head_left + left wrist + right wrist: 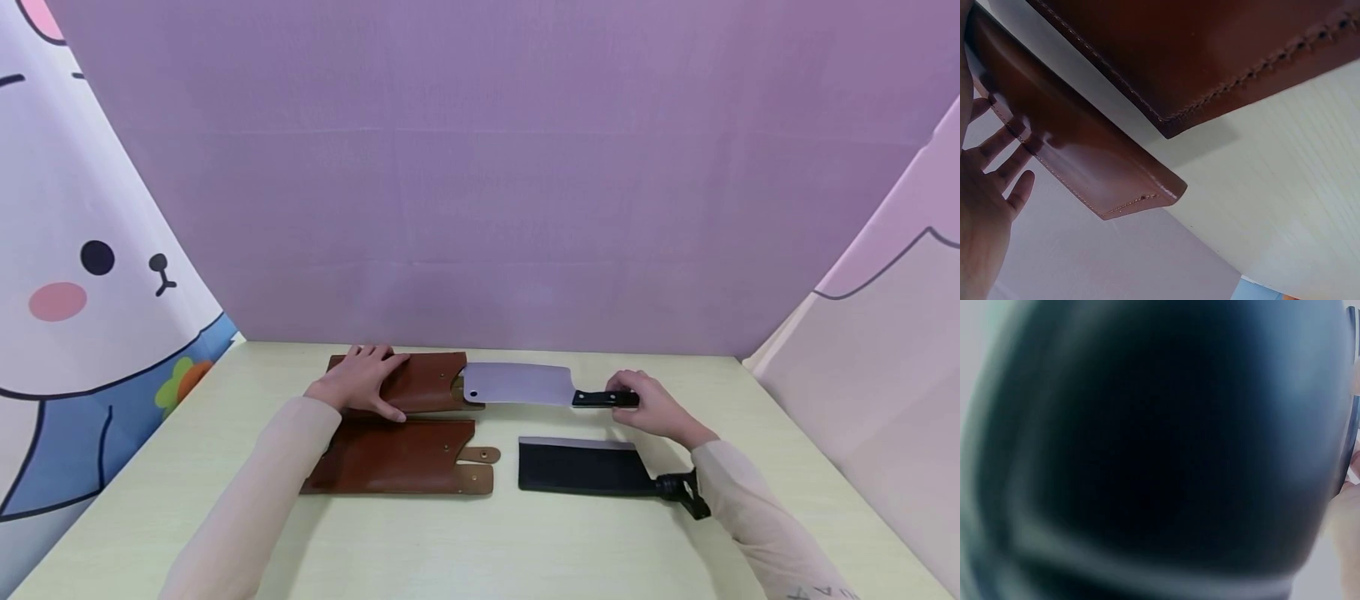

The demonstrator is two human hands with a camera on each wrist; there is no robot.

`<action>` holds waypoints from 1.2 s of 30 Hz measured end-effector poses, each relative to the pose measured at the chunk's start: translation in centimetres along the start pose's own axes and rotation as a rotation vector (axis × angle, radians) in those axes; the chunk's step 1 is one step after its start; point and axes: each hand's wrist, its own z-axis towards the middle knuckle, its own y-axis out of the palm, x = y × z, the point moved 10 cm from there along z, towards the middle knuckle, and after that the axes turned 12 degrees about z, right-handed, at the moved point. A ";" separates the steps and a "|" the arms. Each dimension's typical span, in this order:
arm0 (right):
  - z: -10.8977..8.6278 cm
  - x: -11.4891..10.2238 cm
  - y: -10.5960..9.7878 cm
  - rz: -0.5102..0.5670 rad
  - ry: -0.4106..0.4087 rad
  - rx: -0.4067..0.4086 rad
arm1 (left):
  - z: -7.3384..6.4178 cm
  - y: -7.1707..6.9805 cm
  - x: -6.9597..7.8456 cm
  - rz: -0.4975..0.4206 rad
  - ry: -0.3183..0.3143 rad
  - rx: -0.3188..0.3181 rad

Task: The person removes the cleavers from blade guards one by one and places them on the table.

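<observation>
My left hand (358, 382) spans the far brown leather knife sheath (423, 383), thumb along its near edge and fingers over its far edge. The left wrist view shows that sheath tilted, fingers against its edge. My right hand (654, 406) grips the black riveted handle (592, 399) of a cleaver with a broad silver blade (517, 383). The blade's front end, with a small hole in it, overlaps the sheath's notched mouth. A dark blurred shape (1160, 450) fills most of the right wrist view, hiding nearly all of the hand there.
A second brown sheath (397, 457) with snap straps lies nearer on the pale table (495, 550). To its right is a black cleaver (585, 468), its handle partly under the right sleeve (738, 492). A purple cloth wall (495, 183) rises behind, with printed cloth on both sides.
</observation>
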 end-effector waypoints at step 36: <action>-2.2 1.8 -2.2 -0.010 -0.013 0.051 | 0.4 0.5 -0.1 0.046 -0.017 -0.001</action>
